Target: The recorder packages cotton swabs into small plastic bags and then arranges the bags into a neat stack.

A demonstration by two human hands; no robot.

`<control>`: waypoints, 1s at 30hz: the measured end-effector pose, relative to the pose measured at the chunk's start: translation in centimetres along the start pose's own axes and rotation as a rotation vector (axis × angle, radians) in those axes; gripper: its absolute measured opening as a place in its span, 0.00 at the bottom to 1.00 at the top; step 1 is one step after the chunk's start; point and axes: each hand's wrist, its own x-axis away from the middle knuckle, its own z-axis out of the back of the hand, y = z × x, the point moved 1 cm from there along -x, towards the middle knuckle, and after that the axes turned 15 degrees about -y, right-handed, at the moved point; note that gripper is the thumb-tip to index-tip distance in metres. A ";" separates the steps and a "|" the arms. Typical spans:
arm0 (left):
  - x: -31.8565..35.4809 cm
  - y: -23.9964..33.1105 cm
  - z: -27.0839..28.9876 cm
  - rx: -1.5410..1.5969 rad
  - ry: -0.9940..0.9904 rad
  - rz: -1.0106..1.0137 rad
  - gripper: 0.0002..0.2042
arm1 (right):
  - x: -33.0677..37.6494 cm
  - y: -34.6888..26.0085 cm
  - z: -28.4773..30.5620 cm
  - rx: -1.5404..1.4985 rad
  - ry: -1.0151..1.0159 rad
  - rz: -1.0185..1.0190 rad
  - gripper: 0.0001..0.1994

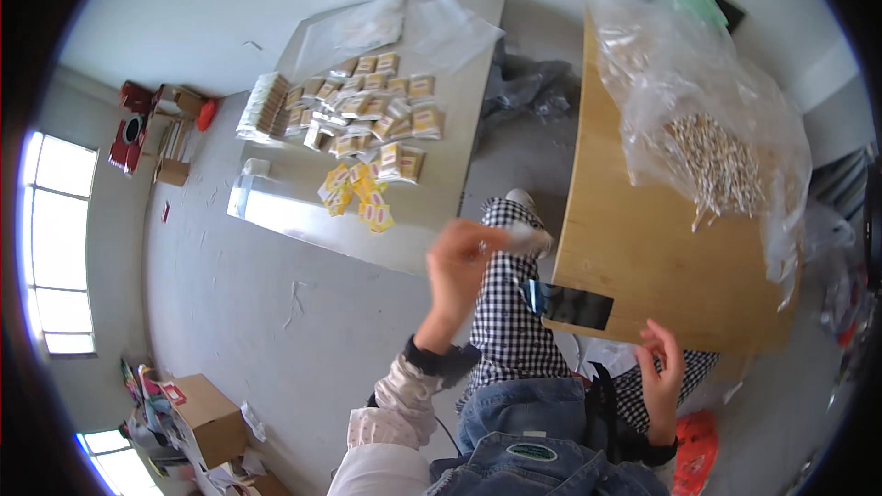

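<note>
My left hand (457,268) is raised over my lap, thumb and fingers pinched on a small clear plastic bag (527,239) that is blurred. At the near right, beside the wooden table's front edge, my right hand (663,375) holds nothing, its fingers loosely curled and apart. A dark glossy phone-like slab (581,307) lies on the near left corner of the wooden table (634,266). Farther back on that table, a large clear plastic bag (643,119) lies open around a heap of thin cotton swabs (715,165).
On the metal-topped table (322,220) at the left lie many small packed bags (372,106), yellow cards (354,193) and flat clear bags (367,23). A cardboard box (209,418) stands at the lower left. A red bag (695,450) sits beside me at the lower right.
</note>
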 end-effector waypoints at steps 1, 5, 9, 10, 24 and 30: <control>-0.8 -1.5 2.1 0.104 0.118 0.107 0.06 | 0.6 0.8 0.6 0.023 -0.003 -0.054 0.18; -4.1 -8.8 8.9 0.119 0.374 0.186 0.03 | 3.0 2.4 2.2 0.100 0.018 -0.177 0.17; -7.6 -14.2 12.5 -0.186 0.525 0.008 0.05 | 4.9 3.7 3.2 0.120 0.045 -0.219 0.15; -8.0 -15.5 13.0 -0.390 0.546 -0.071 0.05 | 5.0 3.5 3.3 0.121 0.047 -0.214 0.15; -0.9 -15.6 6.7 -0.653 0.337 0.119 0.19 | 6.2 5.1 4.8 0.245 0.034 -0.209 0.16; 7.1 -8.1 -4.7 -0.355 -0.051 0.130 0.19 | 3.7 6.6 8.3 0.394 0.045 -0.129 0.19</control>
